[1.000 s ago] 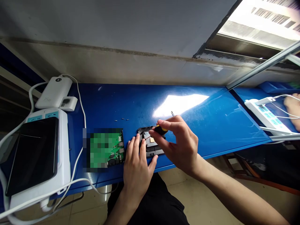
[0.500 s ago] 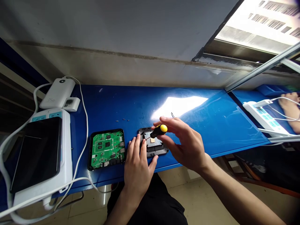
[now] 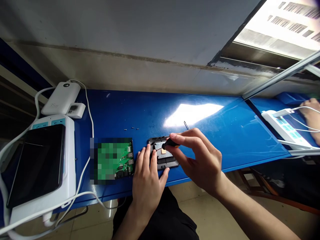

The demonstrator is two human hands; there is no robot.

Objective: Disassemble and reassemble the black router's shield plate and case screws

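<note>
My right hand (image 3: 200, 156) is closed round the handle of a small screwdriver (image 3: 170, 143), whose shaft points left and down at a metal plate (image 3: 168, 152) inside a black plastic cover (image 3: 167, 164). A small tan pad (image 3: 163, 151) sits on that plate. Flat on the left side of the cover rests my left hand (image 3: 147, 173), its fingers extended and its thumb near the front edge. Just left of it lies a green circuit board (image 3: 125, 163) in a black case, partly pixelated. Behind these, small screws (image 3: 133, 127) are scattered on the blue table (image 3: 112, 110).
At the left, a black phone (image 3: 37, 163) lies on a white power strip (image 3: 71, 150), with a white power bank (image 3: 61, 98) behind and white cables around. A thin metal tool (image 3: 186, 125) lies beyond my right hand. Another person's hand (image 3: 311, 110) is at far right.
My right hand has tilted the screwdriver, its handle now lower and toward the right, with my fingers closed more tightly round it. My left hand stays on the cover.
</note>
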